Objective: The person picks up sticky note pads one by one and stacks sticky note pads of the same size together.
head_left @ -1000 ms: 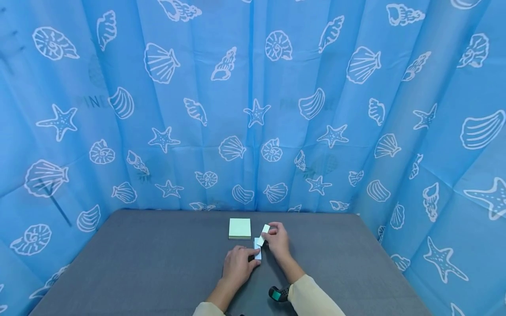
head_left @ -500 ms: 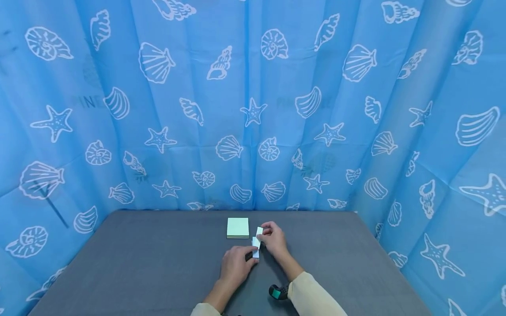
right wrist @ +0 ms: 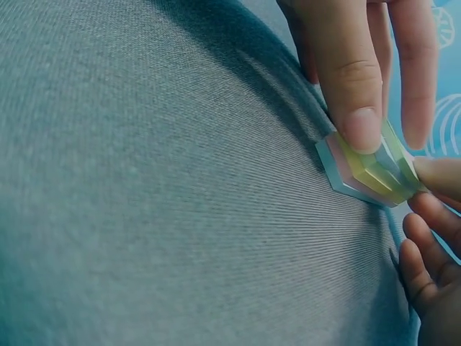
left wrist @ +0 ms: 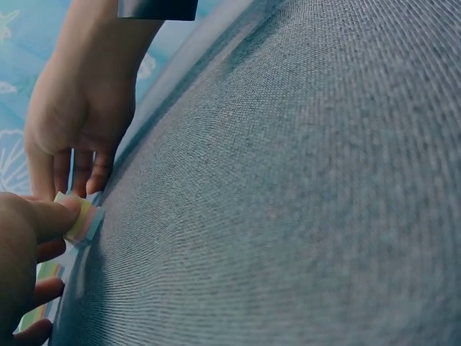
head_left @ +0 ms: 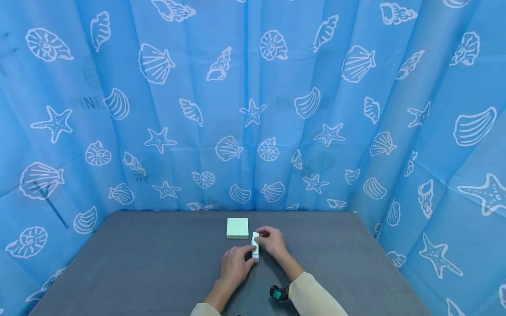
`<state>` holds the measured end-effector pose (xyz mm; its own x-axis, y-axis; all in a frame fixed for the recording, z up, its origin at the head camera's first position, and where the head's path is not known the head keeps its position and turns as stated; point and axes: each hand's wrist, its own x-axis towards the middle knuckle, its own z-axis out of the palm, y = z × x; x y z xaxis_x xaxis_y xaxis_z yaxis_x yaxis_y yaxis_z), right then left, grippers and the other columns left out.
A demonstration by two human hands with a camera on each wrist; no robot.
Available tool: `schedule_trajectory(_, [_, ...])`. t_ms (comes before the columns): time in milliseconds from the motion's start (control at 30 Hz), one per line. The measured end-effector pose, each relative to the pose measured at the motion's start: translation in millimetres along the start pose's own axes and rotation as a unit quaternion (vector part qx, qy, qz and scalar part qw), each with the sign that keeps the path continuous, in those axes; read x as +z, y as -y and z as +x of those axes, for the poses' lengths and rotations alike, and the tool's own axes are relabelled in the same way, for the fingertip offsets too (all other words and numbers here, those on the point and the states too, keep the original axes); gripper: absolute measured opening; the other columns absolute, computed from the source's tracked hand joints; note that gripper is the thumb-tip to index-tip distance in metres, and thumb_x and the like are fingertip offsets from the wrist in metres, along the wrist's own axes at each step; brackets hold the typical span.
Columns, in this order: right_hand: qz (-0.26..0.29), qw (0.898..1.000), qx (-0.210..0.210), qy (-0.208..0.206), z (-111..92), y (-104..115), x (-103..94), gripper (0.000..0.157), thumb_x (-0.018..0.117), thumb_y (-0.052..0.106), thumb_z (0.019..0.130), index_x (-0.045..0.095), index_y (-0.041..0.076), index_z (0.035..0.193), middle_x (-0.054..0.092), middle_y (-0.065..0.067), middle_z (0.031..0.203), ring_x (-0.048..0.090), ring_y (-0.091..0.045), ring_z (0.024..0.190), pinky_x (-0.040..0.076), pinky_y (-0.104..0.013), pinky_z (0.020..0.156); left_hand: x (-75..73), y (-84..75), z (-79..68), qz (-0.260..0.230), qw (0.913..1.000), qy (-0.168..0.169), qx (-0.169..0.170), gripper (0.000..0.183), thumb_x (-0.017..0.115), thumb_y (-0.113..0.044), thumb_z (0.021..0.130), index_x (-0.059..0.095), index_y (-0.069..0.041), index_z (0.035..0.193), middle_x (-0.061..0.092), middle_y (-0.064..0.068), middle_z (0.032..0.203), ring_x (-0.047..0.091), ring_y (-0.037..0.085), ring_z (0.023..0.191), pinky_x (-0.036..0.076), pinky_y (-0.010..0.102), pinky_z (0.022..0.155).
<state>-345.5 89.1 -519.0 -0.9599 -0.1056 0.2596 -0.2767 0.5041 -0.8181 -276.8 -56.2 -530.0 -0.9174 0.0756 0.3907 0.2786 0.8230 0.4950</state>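
In the head view, a small stack of narrow sticky-note pads [head_left: 255, 251] lies on the grey table with a pale green strip on top. My left hand [head_left: 236, 264] pinches the stack's near left side, thumb at the near end. From the far right, my right hand [head_left: 272, 242] pinches the top pale green pad, which nearly lines up with the pieces below. The right wrist view shows blue, pink, yellow and green layers in the stack [right wrist: 360, 171], slightly staggered, with my right thumb pressed against them. Part of the stack is hidden by fingers in the left wrist view.
A square stack of pale green sticky notes [head_left: 237, 227] sits just beyond the left hand, its lower layers other colours. The grey cloth-covered table [head_left: 158, 254] reaches back to a blue curtain [head_left: 197, 109] with white shell prints. A black device [head_left: 279, 292] is on the right wrist.
My right hand has brought the pale green pad left and down onto the narrow stack, turning it from a slant to nearly straight. The left hand keeps its hold.
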Motion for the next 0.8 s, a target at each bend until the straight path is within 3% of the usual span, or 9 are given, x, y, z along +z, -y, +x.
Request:
schedule_trajectory(500, [-0.018, 0.999, 0.022, 0.035, -1.2, 1.3, -3.7, 0.006, 0.075, 0.012, 0.085, 0.076, 0.009, 0.091, 0.071, -0.001, 0.088, 0.063, -0.017, 0.083, 0.050, -0.037, 0.074, -0.1, 1.9, 0.5, 0.001, 1.0000, 0.003, 0.002, 0.029, 0.084, -0.032, 0.075, 0.078, -0.026, 0.102, 0.072, -0.008, 0.093, 0.064, 0.016, 0.086, 0.049, 0.044, 0.077])
schedule_trajectory(633, [-0.009, 0.998, 0.028, 0.047, -1.3, 3.0, -5.8, 0.009, 0.072, 0.011, 0.087, 0.076, 0.007, 0.094, 0.071, -0.004, 0.092, 0.061, -0.017, 0.082, 0.049, -0.036, 0.071, -1.0, 2.0, 0.4, 0.000, 1.0000, 0.006, 0.001, 0.029, 0.083, -0.033, 0.075, 0.078, -0.026, 0.102, 0.072, -0.007, 0.093, 0.064, 0.016, 0.087, 0.049, 0.045, 0.077])
schedule_trajectory(800, [0.029, 0.997, 0.031, 0.064, -2.0, 2.8, -10.9, 0.021, 0.064, 0.012, 0.094, 0.071, -0.001, 0.109, 0.069, -0.011, 0.103, 0.063, -0.018, 0.083, 0.051, -0.033, 0.067, -0.8, 3.1, 1.0, -0.003, 1.0000, 0.007, 0.000, 0.033, 0.084, -0.032, 0.075, 0.077, -0.026, 0.106, 0.072, -0.005, 0.096, 0.065, 0.017, 0.089, 0.049, 0.045, 0.077])
